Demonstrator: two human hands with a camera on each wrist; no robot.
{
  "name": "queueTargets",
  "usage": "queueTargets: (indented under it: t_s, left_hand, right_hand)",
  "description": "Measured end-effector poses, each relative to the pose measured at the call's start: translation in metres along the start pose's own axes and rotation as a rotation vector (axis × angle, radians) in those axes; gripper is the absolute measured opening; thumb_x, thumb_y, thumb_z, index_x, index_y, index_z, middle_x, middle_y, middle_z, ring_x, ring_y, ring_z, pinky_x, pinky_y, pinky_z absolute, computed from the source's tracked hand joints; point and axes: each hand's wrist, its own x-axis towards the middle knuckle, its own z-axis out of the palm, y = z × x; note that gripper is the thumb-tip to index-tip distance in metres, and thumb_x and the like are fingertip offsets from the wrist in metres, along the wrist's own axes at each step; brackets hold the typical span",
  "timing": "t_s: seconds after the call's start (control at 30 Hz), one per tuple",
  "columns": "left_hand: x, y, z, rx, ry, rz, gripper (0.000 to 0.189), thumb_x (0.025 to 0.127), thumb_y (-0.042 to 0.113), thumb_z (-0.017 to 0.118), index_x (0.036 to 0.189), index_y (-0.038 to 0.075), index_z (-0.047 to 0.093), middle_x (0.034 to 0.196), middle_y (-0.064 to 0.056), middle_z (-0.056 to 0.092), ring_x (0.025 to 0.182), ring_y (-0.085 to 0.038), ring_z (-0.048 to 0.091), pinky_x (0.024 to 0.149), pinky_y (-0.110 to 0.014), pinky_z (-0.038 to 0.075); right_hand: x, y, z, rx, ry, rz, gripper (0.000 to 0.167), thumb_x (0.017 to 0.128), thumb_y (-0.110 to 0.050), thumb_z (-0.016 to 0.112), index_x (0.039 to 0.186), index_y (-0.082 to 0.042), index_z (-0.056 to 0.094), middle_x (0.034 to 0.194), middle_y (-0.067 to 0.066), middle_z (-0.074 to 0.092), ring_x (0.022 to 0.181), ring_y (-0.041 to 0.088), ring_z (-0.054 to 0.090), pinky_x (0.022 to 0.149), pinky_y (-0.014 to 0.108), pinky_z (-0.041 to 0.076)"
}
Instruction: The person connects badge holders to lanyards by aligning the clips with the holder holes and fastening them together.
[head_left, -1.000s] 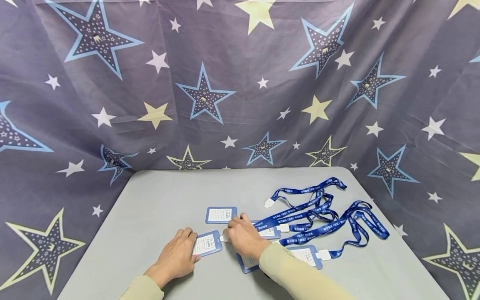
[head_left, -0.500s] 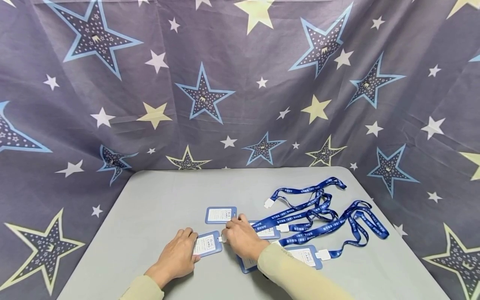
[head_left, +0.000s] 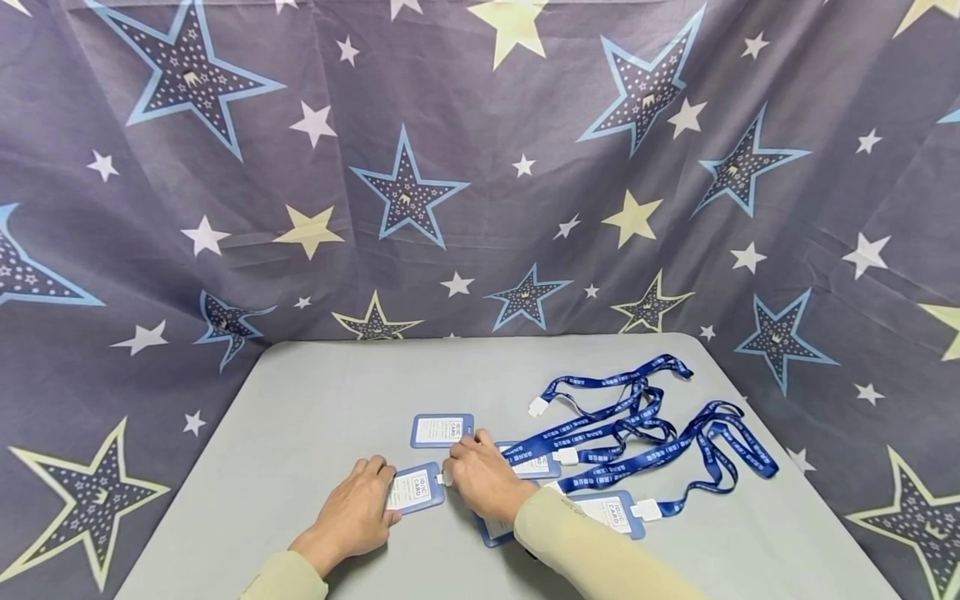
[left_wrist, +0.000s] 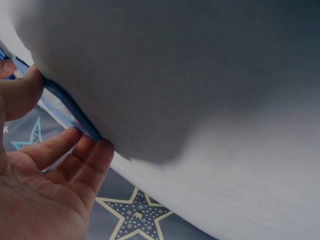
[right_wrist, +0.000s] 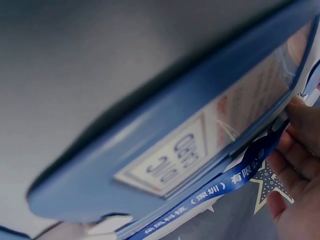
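In the head view, my left hand [head_left: 351,512] holds a blue ID card holder [head_left: 414,488] flat on the table by its long edges. The left wrist view shows thumb and fingertips on opposite edges of that card holder [left_wrist: 75,110]. My right hand [head_left: 486,477] pinches the end of a blue lanyard [head_left: 551,437] at the holder's slotted end. A white clip [head_left: 443,478] shows between the holder and my right fingertips; how it meets the slot is hidden. The printed lanyard [right_wrist: 220,182] runs away from the right fingers in the right wrist view.
Another card holder [head_left: 438,430] lies behind the hands. More holders, one [head_left: 536,466] behind the right hand and one [head_left: 611,510] by the right sleeve, have white clips and lanyards. Tangled lanyards [head_left: 637,408] spread over the right of the grey table [head_left: 337,392]. A star-patterned curtain stands behind.
My right hand has shifted very slightly left, toward the card holder, with the lanyard end. My left hand and the holder have stayed in place.
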Motion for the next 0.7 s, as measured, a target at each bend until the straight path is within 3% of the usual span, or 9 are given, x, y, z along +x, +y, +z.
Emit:
queueTargets:
  t_s: [0.7]
  left_hand:
    - [0.0004, 0.0006, -0.0006, 0.015, -0.008, 0.011, 0.065, 0.075, 0.023, 0.089, 0.126, -0.009, 0.063, 0.126, -0.018, 0.06, 0.113, -0.031, 0.055, 0.101, -0.049, 0.052]
  right_hand:
    - [0.0026, -0.0032, 0.0013, -0.027, -0.011, -0.03, 0.017, 0.091, -0.033, 0.076, 0.101, -0.019, 0.076, 0.095, -0.009, 0.064, 0.096, 0.011, 0.057, 0.086, 0.03, 0.037]
